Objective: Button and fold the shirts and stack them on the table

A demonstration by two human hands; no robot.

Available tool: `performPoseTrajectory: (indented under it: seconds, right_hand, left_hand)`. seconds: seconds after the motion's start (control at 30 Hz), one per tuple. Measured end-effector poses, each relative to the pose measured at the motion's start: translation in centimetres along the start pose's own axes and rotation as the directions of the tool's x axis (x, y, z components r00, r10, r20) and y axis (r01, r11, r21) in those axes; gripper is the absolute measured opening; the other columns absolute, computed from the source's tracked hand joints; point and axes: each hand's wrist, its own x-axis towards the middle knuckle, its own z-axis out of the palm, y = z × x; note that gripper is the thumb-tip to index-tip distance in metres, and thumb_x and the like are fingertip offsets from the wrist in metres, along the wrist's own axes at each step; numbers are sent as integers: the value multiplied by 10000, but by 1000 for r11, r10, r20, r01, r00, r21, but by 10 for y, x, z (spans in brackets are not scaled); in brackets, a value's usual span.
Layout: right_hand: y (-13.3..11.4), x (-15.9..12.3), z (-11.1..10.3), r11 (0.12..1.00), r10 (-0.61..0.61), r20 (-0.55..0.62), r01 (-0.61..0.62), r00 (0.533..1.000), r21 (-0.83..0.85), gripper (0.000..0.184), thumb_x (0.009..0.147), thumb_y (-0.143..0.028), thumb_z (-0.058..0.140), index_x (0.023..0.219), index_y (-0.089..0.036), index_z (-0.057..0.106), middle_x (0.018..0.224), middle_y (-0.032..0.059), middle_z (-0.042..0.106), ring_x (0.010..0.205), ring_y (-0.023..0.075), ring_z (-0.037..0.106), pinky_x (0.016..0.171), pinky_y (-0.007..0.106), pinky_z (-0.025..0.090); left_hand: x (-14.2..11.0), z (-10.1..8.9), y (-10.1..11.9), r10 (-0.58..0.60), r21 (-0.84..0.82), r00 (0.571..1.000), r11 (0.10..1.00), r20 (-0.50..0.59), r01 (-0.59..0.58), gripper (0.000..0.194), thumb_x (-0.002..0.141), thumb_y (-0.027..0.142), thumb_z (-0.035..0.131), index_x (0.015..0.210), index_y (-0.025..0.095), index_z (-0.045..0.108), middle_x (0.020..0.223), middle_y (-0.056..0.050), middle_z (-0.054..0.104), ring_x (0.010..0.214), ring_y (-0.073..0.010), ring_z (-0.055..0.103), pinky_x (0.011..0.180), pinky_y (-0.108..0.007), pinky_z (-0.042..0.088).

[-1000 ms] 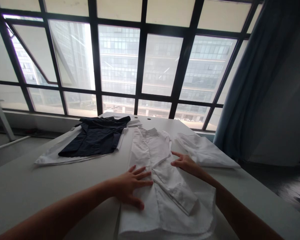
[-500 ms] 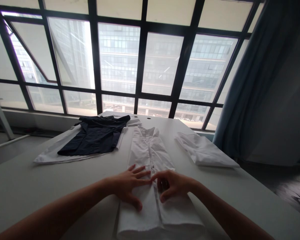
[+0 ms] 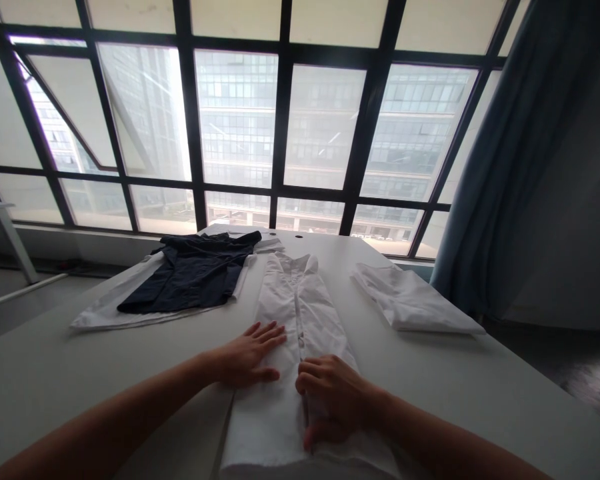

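Observation:
A white collared shirt (image 3: 280, 427) lies lengthwise in front of me, folded narrow, its collar at the far end and its button placket running down the middle. My left hand (image 3: 253, 357) rests flat on its left side, fingers stretched out and holding nothing. On the placket, my right hand (image 3: 333, 397) has its fingers curled against the cloth at the front edge, the thumb set lower down on the fabric. The cloth beneath the right palm is hidden.
On the left of the white table (image 3: 180, 360), a dark navy shirt (image 3: 190, 273) lies over white cloth (image 3: 95, 317). To the right sits a folded white garment (image 3: 415, 300). Behind the table are large windows (image 3: 235, 120) and a blue curtain (image 3: 485, 200).
My left hand has slid left, off the placket. My right hand has moved down and toward me along the placket, its fingers now curled in. The shirt's near end has shifted slightly left.

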Motion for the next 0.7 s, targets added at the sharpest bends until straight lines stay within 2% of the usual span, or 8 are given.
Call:
performPoseTrajectory:
  seconds: [0.07, 0.13, 0.23, 0.33, 0.43, 0.5, 0.57, 0.7]
  right_hand:
    - [-5, 4, -8, 999, -27, -16, 27, 1000, 45, 784, 719, -845, 514, 1067, -148, 607, 980, 130, 656, 871, 245, 596, 811, 391, 461]
    - [-15, 8, -21, 993, -46, 15, 44, 999, 109, 844, 764, -764, 568, 1327, -138, 516, 1250, 185, 602, 1137, 302, 556, 1016, 463, 380]
    - [-34, 11, -36, 976, -83, 138, 53, 987, 210, 802, 860, -612, 578, 1495, -172, 364, 1482, 180, 446, 1369, 311, 400, 1161, 481, 218]
    - [-47, 13, -35, 952, -140, 198, 77, 970, 296, 596, 951, -439, 509, 1490, -211, 397, 1542, 138, 389, 1423, 266, 348, 1183, 433, 207]
    - [-44, 15, -27, 926, -142, 151, 78, 978, 368, 478, 996, -325, 413, 1457, -203, 455, 1533, 116, 416, 1412, 194, 380, 1154, 335, 288]
    - [-34, 15, -28, 938, -21, 103, -16, 994, 345, 532, 959, -407, 488, 1431, -164, 486, 1495, 150, 460, 1404, 227, 394, 1147, 365, 315]
    - [-24, 13, -33, 946, 127, 89, -148, 988, 288, 672, 889, -533, 572, 1430, -142, 488, 1478, 182, 472, 1420, 295, 362, 1172, 459, 271]
    - [-13, 5, -36, 937, 209, 183, -251, 960, 242, 848, 861, -649, 556, 1526, -168, 344, 1565, 180, 340, 1468, 334, 251, 1201, 536, 163]
  left_hand:
    - [-1, 0, 2, -10, 27, 998, 1000, 54, 9, 879, 905, 703, 441, 1571, 177, 210, 1617, -140, 109, 1493, -340, 60, 1201, -548, 78]
    - [-4, -6, 6, 2, 45, 996, 999, 93, -7, 907, 871, 678, 528, 1564, 172, 235, 1611, -154, 135, 1488, -348, 107, 1199, -533, 125]
    - [-5, -25, 13, 33, 34, 993, 999, 110, -37, 725, 838, 501, 661, 1469, 210, 452, 1545, -126, 371, 1423, -312, 345, 1163, -418, 292]
    - [6, -47, 18, -46, 0, 995, 999, 90, 46, 255, 914, 318, 561, 1075, 237, 742, 1134, -56, 726, 1049, -226, 672, 941, -304, 486]
    - [34, -56, 16, -187, 55, 982, 981, 26, 186, 321, 957, 359, 490, 868, 203, 757, 816, -52, 747, 747, -213, 698, 742, -309, 523]
    - [59, -53, 8, -224, 123, 966, 963, -129, 240, 340, 953, 427, 503, 975, 186, 741, 906, -84, 743, 818, -252, 697, 767, -349, 526]
    - [85, -47, -3, -156, 183, 946, 960, -284, 214, 383, 958, 441, 498, 1155, 171, 684, 1137, -121, 699, 1032, -293, 657, 887, -396, 507]
    - [135, -31, -28, 29, 249, 964, 968, -265, 40, 483, 997, 439, 422, 1395, 178, 506, 1488, -128, 460, 1367, -298, 420, 1107, -473, 358]
